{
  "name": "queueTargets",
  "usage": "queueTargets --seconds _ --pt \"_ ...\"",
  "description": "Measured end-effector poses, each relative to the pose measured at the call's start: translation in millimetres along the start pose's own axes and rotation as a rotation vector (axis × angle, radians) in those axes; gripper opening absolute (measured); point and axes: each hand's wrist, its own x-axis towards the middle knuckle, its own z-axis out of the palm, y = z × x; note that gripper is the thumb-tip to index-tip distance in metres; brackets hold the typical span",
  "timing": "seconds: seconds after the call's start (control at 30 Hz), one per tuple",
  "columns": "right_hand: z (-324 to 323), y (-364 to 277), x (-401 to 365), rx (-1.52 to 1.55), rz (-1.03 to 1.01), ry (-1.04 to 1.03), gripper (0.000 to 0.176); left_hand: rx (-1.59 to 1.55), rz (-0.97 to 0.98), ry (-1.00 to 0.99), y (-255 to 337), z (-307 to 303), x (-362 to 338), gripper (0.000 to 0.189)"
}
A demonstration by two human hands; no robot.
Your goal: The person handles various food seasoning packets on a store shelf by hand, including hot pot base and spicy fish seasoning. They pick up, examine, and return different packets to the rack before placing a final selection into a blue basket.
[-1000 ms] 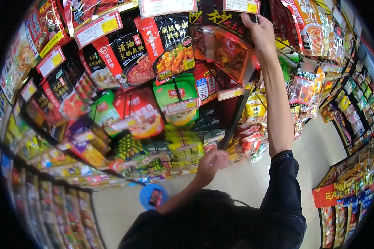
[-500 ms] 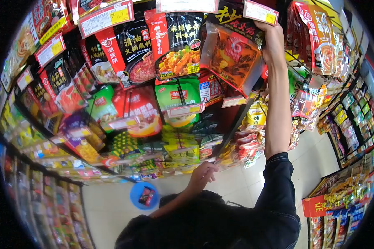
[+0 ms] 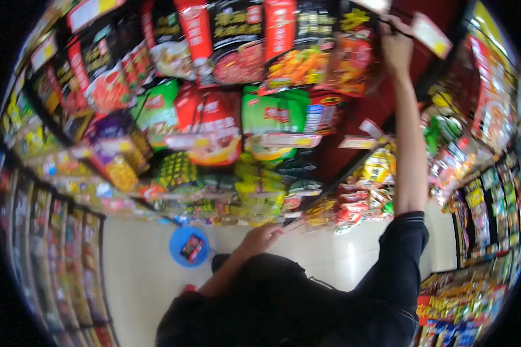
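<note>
My right hand (image 3: pixel 397 49) is raised to the top row of the rack, its blurred fingers curled at a black display hook (image 3: pixel 400 26) beside a price tag (image 3: pixel 431 34). Just left of it hangs an orange-and-black seasoning bag (image 3: pixel 353 61). Further left hang a black-and-red seasoning pouch (image 3: pixel 298 55) and a hotpot base pouch (image 3: pixel 237 52). Low in front of my body is my left hand (image 3: pixel 263 237), loosely bent with fingers partly apart; I see nothing in it, and it is nearest the lower rack edge.
A blue basket (image 3: pixel 189 246) with a dark red packet (image 3: pixel 192 247) inside stands on the tiled floor (image 3: pixel 133 277). Green pouches (image 3: pixel 275 118) and a red pouch (image 3: pixel 208 124) hang on the second row. Shelves of packets (image 3: pixel 52 248) line the left, and more hanging bags (image 3: pixel 492 92) the right.
The view has shifted, so the rack sits differently in it. The orange bag now hangs to the left of my right hand, looking narrower and partly turned. My left hand stays low.
</note>
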Motion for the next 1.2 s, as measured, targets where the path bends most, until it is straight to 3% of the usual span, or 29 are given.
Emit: queueTargets --seconds 0.03,0.07,0.13,0.2,0.23,0.27,0.3,0.33,0.37,0.4,0.47,0.5,0.53,0.57,0.6,0.63,0.67,0.73,0.77,0.8,0.87,0.93,1.03,1.13,1.17,1.2 --pt "-2 -6 5 -0.170 -0.158 0.009 0.021 0.096 -0.079 0.041 -50 3 -11 0.019" --pt "-2 -18 0 -0.438 -0.170 0.013 0.025 0.191 -0.166 0.081 -109 7 -28 0.023" --pt "-14 -39 -9 -0.452 -0.037 -0.179 0.043 0.468 -0.548 0.123 -216 13 -83 0.049" --pt "-41 -50 -29 -0.338 -0.092 -0.372 0.052 0.494 -1.096 -0.180 -304 30 -159 0.067" --pt "-55 -111 -59 -0.351 -0.092 -0.264 0.051 0.409 -1.100 -0.219 -308 31 -189 0.069" --pt "-74 -154 -80 -0.353 0.042 -0.361 0.049 0.320 -1.089 -0.253 -310 35 -205 0.071" --pt "-88 -183 -105 -0.181 0.118 -0.360 0.044 0.225 -1.067 -0.284 -311 44 -214 0.074" --pt "-88 -224 -135 0.177 0.385 -0.203 0.037 0.133 -1.039 -0.319 -311 54 -223 0.076" --pt "-108 -217 -174 0.144 0.345 -0.190 0.031 0.051 -1.009 -0.361 -310 60 -237 0.079" --pt "-124 -210 -205 0.203 0.104 -0.342 0.029 0.026 -1.027 -0.352 -313 69 -253 0.079" --pt "-87 -265 -238 1.189 0.354 -0.746 0.017 0.143 -1.190 -0.261 -320 99 -284 0.079" --pt "-72 -283 -255 1.315 0.521 -0.916 0.012 0.161 -1.250 -0.220 -325 107 -293 0.079" --pt "-53 -298 -279 1.361 0.644 -1.027 0.011 0.121 -1.282 -0.200 -328 105 -299 0.077" --pt "-36 -324 -288 1.007 0.641 -1.229 0.013 0.082 -1.314 -0.179 -331 103 -304 0.074" --pt "-10 -341 -303 0.959 0.630 -1.363 0.015 0.025 -1.327 -0.165 -324 89 -303 0.071" --pt "13 -354 -324 0.967 0.633 -1.340 0.018 -0.031 -1.341 -0.150 -316 74 -302 0.068" --pt "35 -365 -345 0.973 0.638 -1.312 0.022 -0.055 -1.223 -0.109 -347 86 -325 0.067" --pt "87 -380 -379 1.382 1.163 -1.077 0.031 -0.105 -0.982 -0.042 -390 96 -360 0.065" --pt "116 -389 -380 1.357 1.244 -1.017 0.036 -0.187 -0.794 0.054 -385 83 -363 0.057" --pt "147 -396 -377 1.327 1.321 -0.954 0.042 -0.198 -0.837 0.055 -380 70 -362 0.057" --pt "210 -404 -388 1.587 1.611 -0.639 0.048 -0.182 -0.991 0.006 -370 46 -361 0.056" --pt "265 -415 -399 1.516 1.742 -0.550 0.054 -0.174 -1.030 -0.026 -369 21 -359 0.055" --pt "320 -431 -393 1.531 2.098 -0.347 0.055 -0.159 -1.041 -0.058 -376 -10 -362 0.054" --pt "337 -438 -391 1.777 1.854 -0.274 0.050 -0.139 -1.052 -0.089 -384 -40 -378 0.052" --pt "339 -436 -390 1.941 1.826 -0.278 0.044 -0.128 -1.060 -0.100 -387 -49 -385 0.052" --pt "339 -440 -394 1.874 1.849 -0.268 0.044 -0.126 -1.069 -0.112 -390 -56 -392 0.052"
